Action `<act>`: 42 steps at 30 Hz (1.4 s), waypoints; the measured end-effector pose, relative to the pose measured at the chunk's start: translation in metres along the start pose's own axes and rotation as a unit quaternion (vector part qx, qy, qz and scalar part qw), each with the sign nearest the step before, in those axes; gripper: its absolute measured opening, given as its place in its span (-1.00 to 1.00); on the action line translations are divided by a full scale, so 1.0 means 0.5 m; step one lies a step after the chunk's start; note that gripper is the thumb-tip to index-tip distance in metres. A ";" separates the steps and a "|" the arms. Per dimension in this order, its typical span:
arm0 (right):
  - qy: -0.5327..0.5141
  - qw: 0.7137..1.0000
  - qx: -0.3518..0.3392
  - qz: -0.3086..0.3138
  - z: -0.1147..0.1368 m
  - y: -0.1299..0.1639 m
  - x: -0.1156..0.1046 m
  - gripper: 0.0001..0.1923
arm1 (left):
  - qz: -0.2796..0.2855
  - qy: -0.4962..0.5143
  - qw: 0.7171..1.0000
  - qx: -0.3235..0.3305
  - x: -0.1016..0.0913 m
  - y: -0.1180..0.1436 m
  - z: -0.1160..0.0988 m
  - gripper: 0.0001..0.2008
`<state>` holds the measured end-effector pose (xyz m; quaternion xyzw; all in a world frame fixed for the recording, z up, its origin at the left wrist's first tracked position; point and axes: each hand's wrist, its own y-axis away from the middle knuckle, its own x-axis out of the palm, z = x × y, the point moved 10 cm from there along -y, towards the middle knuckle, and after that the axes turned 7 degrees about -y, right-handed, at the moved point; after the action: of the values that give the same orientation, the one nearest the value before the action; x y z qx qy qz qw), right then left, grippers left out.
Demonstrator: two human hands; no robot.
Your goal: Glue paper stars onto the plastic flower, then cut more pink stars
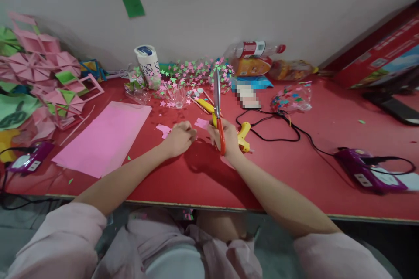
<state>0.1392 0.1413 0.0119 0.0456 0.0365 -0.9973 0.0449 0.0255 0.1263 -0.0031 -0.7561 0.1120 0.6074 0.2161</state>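
Note:
My right hand (pixel 231 141) is closed around scissors (pixel 217 93) with red and yellow handles. Their blades look closed and point up, away from me. To its left, my left hand (pixel 179 138) rests low over the red table with the fingers curled together; whatever they may pinch is hidden. Small pink paper scraps (pixel 163 130) lie by the left fingers. Another pink piece (pixel 202 123) is on the table between the hands. Just right of my right hand sits a yellow glue gun (pixel 244 136), partly covered by it.
Pink paper sheets (pixel 106 139) lie at the left, near folded pink and green paper models (pixel 49 65). Star-covered decorations (pixel 193 74), a paper roll (pixel 147 63) and bottles (pixel 253 49) line the wall. A black cable (pixel 278 139) runs to a purple power strip (pixel 369 172).

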 end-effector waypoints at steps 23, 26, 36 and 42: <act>-0.060 0.993 0.033 0.097 -0.010 0.044 0.064 -0.77 | -0.040 0.452 0.883 -0.123 -0.018 0.057 0.033 -0.76; -0.045 0.992 0.043 0.114 -0.011 0.052 0.075 -0.80 | -0.046 0.468 0.869 -0.153 -0.013 0.071 0.046 -0.78; 0.082 0.981 0.010 0.175 0.009 0.058 0.077 -0.57 | -0.176 0.580 0.772 -0.192 -0.047 0.089 0.111 -0.87; 0.238 0.936 -0.004 0.260 -0.004 0.061 0.097 -0.46 | -0.304 0.595 0.725 -0.170 -0.097 0.108 0.159 -0.89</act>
<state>0.0942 0.1073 0.0034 0.2895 0.0366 -0.9106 0.2926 -0.0787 0.1109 0.0200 -0.9800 -0.1231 -0.0561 0.1462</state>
